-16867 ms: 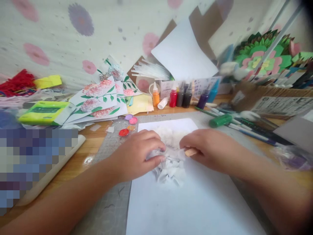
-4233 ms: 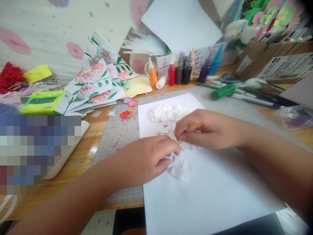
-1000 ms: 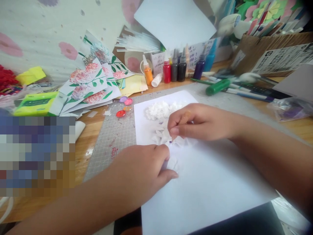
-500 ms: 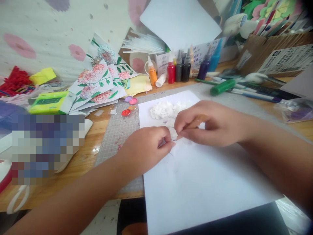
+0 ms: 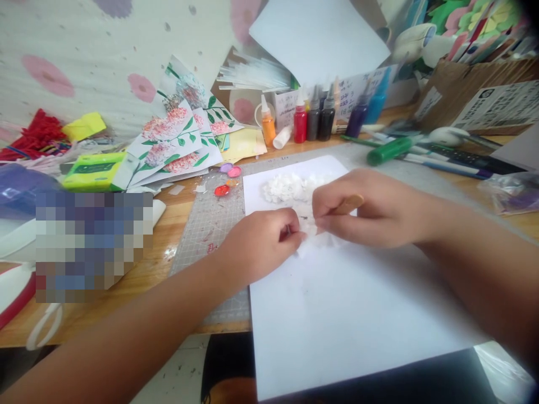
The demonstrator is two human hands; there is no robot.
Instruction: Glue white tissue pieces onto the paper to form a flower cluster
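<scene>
A large white sheet of paper lies over the cutting mat and past the table's front edge. Crumpled white tissue-like tufts are heaped on its upper part. My right hand is closed around a flat wooden craft stick, its lower tip pointing down at the sheet. Just to the left, my left hand pinches a small bit of white tissue between thumb and forefinger, low over the paper. The fingers partly hide that bit, and the right hand covers part of the tufts.
Paint bottles stand along the back. Blobs of paint lie on the grey cutting mat. Flower pictures and a green-yellow tissue pack are at left. A green marker and a cardboard box occupy the right.
The view has shifted a little, moving the scene rightward. My hands have drawn slightly apart at the fingertips, showing more of the white bit between them. Both keep their grips.
</scene>
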